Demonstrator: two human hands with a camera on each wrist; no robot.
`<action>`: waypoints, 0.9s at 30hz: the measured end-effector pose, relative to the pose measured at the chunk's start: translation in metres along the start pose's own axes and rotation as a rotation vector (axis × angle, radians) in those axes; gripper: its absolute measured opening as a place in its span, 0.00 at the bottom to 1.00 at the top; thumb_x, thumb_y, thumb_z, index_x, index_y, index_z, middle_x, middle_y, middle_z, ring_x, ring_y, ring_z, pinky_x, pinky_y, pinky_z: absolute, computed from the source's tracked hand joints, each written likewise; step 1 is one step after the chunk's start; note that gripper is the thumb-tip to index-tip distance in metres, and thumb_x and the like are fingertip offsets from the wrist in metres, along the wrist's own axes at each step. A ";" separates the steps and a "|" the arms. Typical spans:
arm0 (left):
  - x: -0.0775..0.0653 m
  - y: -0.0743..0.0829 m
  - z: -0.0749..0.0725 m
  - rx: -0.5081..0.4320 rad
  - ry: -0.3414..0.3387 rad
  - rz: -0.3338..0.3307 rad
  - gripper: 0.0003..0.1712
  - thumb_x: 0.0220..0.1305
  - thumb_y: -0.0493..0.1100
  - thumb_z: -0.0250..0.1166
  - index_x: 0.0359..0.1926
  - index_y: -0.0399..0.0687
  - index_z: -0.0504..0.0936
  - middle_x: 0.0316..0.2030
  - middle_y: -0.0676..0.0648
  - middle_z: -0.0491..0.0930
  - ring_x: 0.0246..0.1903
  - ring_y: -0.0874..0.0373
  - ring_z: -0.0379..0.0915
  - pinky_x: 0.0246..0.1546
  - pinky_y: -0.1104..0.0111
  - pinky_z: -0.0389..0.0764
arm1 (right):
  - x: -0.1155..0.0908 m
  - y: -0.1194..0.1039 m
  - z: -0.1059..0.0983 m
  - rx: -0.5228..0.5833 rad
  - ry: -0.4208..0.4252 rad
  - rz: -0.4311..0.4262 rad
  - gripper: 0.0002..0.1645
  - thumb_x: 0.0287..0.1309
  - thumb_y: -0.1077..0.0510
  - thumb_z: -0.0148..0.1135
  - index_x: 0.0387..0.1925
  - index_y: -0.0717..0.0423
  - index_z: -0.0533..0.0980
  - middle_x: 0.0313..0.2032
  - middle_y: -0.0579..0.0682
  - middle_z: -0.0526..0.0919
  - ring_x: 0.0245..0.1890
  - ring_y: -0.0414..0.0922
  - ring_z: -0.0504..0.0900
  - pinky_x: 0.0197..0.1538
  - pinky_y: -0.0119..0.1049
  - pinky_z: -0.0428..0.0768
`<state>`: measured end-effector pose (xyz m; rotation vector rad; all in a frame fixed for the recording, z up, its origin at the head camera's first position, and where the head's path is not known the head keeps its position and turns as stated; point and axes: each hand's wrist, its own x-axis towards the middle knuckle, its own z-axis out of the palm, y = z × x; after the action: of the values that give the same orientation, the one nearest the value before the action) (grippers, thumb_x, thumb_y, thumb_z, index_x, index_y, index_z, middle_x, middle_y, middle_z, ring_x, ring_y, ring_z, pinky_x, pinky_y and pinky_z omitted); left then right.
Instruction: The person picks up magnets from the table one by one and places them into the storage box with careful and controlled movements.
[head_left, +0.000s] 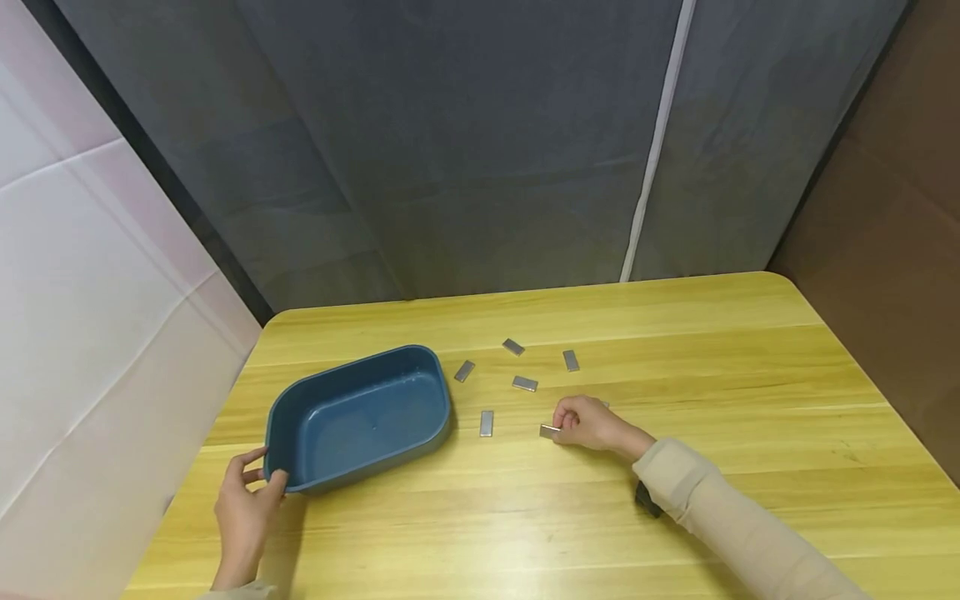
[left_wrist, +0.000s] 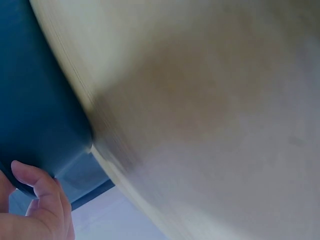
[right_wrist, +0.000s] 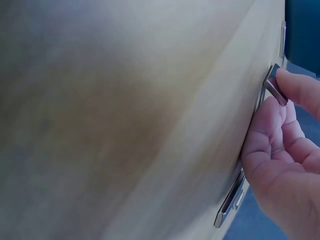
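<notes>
You have a dark blue, round-cornered bin [head_left: 375, 423] standing open side up at left of centre in the head view, your left hand [head_left: 247, 507] gripping its lower-left corner. Your right hand [head_left: 590, 425] pinches a small silvery rectangular block [head_left: 548, 431] below and right of centre. Five matching blocks [head_left: 525, 383] lie flat, apart and variously angled, around the frame's lower middle; another peeks out past your right hand.

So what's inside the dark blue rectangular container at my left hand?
Nothing loose shows inside the dark blue rectangular container: only its floor and far inner wall are visible. The near wall's inner face can't be seen; the near rim covers it.
</notes>
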<state>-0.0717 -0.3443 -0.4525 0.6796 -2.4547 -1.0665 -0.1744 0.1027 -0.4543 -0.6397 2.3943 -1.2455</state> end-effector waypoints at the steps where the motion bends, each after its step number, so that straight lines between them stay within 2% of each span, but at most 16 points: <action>1: -0.002 0.005 -0.002 -0.005 -0.007 -0.002 0.23 0.50 0.36 0.54 0.51 0.41 0.69 0.28 0.43 0.73 0.13 0.64 0.73 0.09 0.71 0.72 | 0.000 0.000 0.000 0.007 -0.003 -0.001 0.04 0.47 0.65 0.61 0.26 0.61 0.73 0.22 0.46 0.71 0.21 0.39 0.67 0.24 0.26 0.69; 4: -0.007 0.015 -0.006 -0.018 -0.023 0.007 0.23 0.50 0.36 0.54 0.50 0.38 0.68 0.26 0.45 0.72 0.13 0.64 0.73 0.10 0.69 0.73 | 0.000 0.002 0.000 0.023 0.000 -0.005 0.04 0.47 0.65 0.61 0.26 0.61 0.73 0.21 0.46 0.72 0.21 0.39 0.68 0.24 0.26 0.69; 6: -0.007 0.015 -0.007 -0.018 -0.029 0.002 0.24 0.50 0.37 0.54 0.51 0.39 0.67 0.26 0.46 0.72 0.12 0.65 0.73 0.10 0.69 0.73 | 0.000 0.002 -0.001 0.030 0.008 -0.007 0.04 0.47 0.64 0.61 0.26 0.61 0.73 0.21 0.46 0.72 0.21 0.39 0.68 0.24 0.27 0.70; 10: 0.001 -0.001 -0.001 0.000 -0.022 0.009 0.24 0.50 0.37 0.55 0.51 0.41 0.68 0.27 0.44 0.73 0.13 0.65 0.73 0.10 0.72 0.72 | 0.000 0.003 -0.001 0.046 0.021 -0.001 0.04 0.47 0.64 0.61 0.25 0.60 0.73 0.22 0.46 0.72 0.22 0.40 0.68 0.25 0.28 0.70; 16: 0.013 -0.031 0.009 0.040 0.000 -0.022 0.25 0.50 0.39 0.55 0.53 0.48 0.68 0.32 0.42 0.74 0.14 0.62 0.74 0.13 0.72 0.74 | 0.000 0.003 -0.003 0.063 0.014 0.018 0.05 0.48 0.63 0.60 0.27 0.61 0.73 0.23 0.47 0.72 0.23 0.40 0.69 0.25 0.28 0.71; 21: 0.016 -0.038 0.011 0.048 0.000 -0.030 0.25 0.51 0.40 0.55 0.54 0.49 0.68 0.34 0.41 0.74 0.15 0.61 0.75 0.13 0.71 0.73 | 0.000 0.002 -0.004 0.077 -0.003 0.038 0.06 0.49 0.63 0.59 0.28 0.63 0.72 0.24 0.49 0.73 0.23 0.40 0.70 0.24 0.28 0.73; 27: 0.017 -0.035 0.010 0.055 -0.004 -0.019 0.25 0.52 0.40 0.55 0.54 0.49 0.67 0.34 0.41 0.74 0.15 0.61 0.74 0.12 0.71 0.73 | 0.000 0.002 -0.003 0.157 0.024 0.082 0.06 0.49 0.64 0.59 0.29 0.64 0.72 0.23 0.49 0.73 0.24 0.41 0.71 0.26 0.32 0.77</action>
<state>-0.0808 -0.3687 -0.4831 0.7199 -2.4941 -1.0120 -0.1767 0.1061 -0.4545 -0.4771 2.2880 -1.3960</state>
